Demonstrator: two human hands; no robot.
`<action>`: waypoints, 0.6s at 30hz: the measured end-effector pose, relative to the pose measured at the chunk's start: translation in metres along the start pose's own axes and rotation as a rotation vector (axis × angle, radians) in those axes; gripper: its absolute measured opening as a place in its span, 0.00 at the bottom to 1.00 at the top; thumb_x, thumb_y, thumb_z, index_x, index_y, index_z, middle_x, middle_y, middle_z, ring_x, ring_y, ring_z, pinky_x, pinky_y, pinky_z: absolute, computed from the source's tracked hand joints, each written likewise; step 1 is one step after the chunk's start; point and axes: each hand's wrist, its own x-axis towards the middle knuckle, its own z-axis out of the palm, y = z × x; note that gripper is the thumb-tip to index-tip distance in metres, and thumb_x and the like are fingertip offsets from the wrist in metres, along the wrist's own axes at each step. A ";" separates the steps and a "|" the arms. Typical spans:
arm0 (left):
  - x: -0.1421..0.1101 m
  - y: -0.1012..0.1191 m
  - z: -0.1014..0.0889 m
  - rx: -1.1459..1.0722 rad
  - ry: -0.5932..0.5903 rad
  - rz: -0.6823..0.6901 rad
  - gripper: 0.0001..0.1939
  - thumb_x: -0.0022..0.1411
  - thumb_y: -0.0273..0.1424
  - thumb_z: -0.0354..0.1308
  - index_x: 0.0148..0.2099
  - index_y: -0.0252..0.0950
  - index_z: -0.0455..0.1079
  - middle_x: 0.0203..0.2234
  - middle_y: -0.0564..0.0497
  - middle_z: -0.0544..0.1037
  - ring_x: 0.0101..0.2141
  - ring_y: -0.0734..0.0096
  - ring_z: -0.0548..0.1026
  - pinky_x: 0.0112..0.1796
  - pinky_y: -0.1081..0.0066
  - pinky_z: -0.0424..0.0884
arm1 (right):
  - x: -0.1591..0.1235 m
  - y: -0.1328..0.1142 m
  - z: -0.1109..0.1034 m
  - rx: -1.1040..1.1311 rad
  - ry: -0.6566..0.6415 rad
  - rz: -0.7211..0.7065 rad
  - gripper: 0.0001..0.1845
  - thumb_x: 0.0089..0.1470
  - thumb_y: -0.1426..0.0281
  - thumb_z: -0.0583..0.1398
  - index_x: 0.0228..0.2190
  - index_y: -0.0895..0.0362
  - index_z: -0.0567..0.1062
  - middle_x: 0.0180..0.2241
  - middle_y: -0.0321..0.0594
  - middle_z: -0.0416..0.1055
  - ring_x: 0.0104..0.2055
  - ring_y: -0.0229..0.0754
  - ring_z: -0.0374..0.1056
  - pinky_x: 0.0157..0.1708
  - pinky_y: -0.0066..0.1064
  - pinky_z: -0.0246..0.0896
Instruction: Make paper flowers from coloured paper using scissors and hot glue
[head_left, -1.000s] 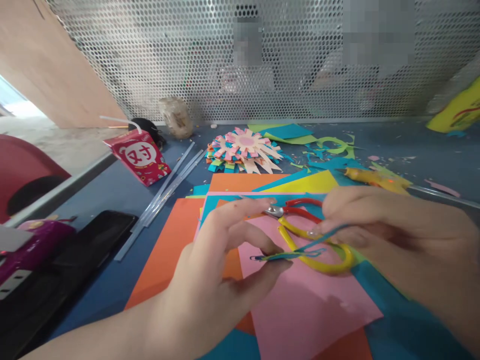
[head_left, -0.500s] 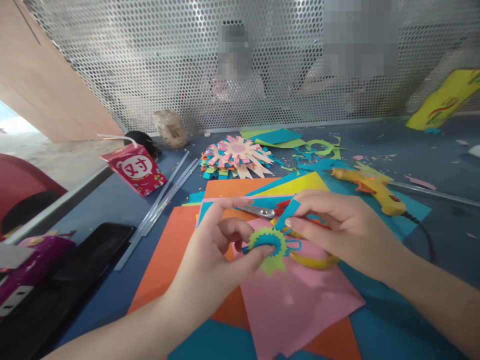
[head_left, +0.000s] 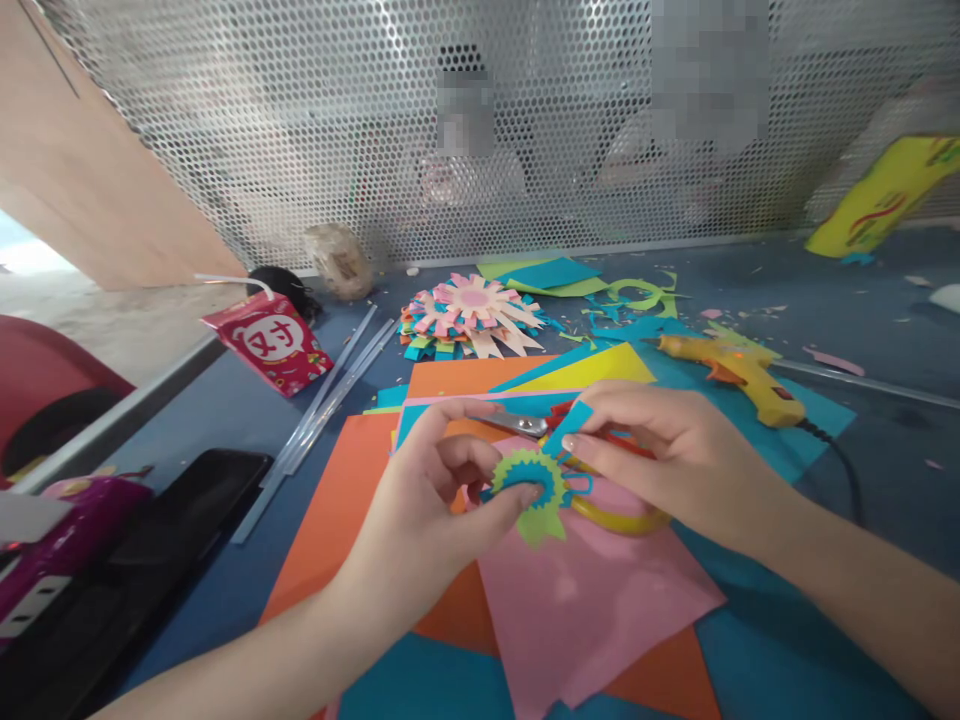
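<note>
My left hand (head_left: 431,510) pinches a small round paper piece (head_left: 534,490), blue in the middle with a jagged green rim, between thumb and fingers. My right hand (head_left: 660,460) grips the same piece from the right, its fingers pressed on a blue paper flap (head_left: 566,425) at the top edge. Both hands hover just above a pink sheet (head_left: 592,600) on a pile of orange, blue and yellow sheets. Scissors (head_left: 525,424) with red and yellow handles lie under my right hand, mostly hidden.
A yellow glue gun (head_left: 739,370) lies to the right, its cord trailing off. A layered paper flower (head_left: 472,315) and green and blue scraps sit farther back. A red drink carton (head_left: 274,340), clear glue sticks (head_left: 330,400) and a black phone (head_left: 180,500) lie on the left. A perforated metal screen stands behind.
The paper piece was edge-on a second ago; it now faces up, showing its blue disc and green rim. My right hand has moved in closer to it.
</note>
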 end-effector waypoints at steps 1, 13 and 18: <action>0.000 0.000 0.000 0.001 0.004 -0.001 0.22 0.51 0.27 0.63 0.47 0.41 0.59 0.21 0.60 0.67 0.23 0.82 0.64 0.25 0.80 0.61 | 0.000 0.000 0.000 -0.006 0.004 -0.006 0.08 0.54 0.72 0.56 0.23 0.56 0.68 0.25 0.32 0.63 0.28 0.33 0.60 0.28 0.26 0.55; -0.001 0.003 0.002 0.018 -0.018 -0.008 0.23 0.51 0.28 0.62 0.47 0.40 0.57 0.21 0.59 0.68 0.24 0.78 0.66 0.27 0.75 0.61 | 0.002 -0.005 0.001 0.044 -0.030 0.068 0.10 0.54 0.68 0.55 0.23 0.56 0.67 0.23 0.32 0.62 0.26 0.33 0.58 0.25 0.26 0.53; 0.000 0.002 0.001 -0.002 0.015 0.038 0.23 0.52 0.28 0.62 0.48 0.41 0.55 0.23 0.58 0.70 0.27 0.75 0.69 0.30 0.73 0.64 | 0.001 -0.006 0.003 0.132 -0.094 0.200 0.11 0.51 0.62 0.58 0.37 0.54 0.69 0.32 0.35 0.67 0.31 0.36 0.62 0.28 0.28 0.59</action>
